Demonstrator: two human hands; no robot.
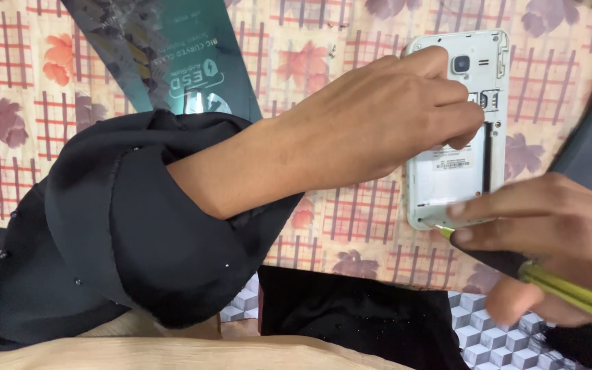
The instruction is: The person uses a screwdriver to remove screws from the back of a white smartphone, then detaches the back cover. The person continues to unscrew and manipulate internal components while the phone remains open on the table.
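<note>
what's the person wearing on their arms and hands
The left hand is bare, with no glove or ring in view; a loose black sleeve, dotted with tiny studs, is pushed up the forearm. The right hand is bare too, with dark fabric at the wrist.

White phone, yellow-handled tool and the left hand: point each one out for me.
white phone (447, 181): head view, on its open back panel.
yellow-handled tool (570, 293): head view, on the handle.
left hand (378, 116): head view, on the back of the hand.

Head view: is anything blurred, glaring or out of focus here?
Head view: even, soft light, no harsh glare; the phone and left hand are fairly sharp; the right hand and its yellow-green tool near the edge look soft and slightly blurred.
</note>
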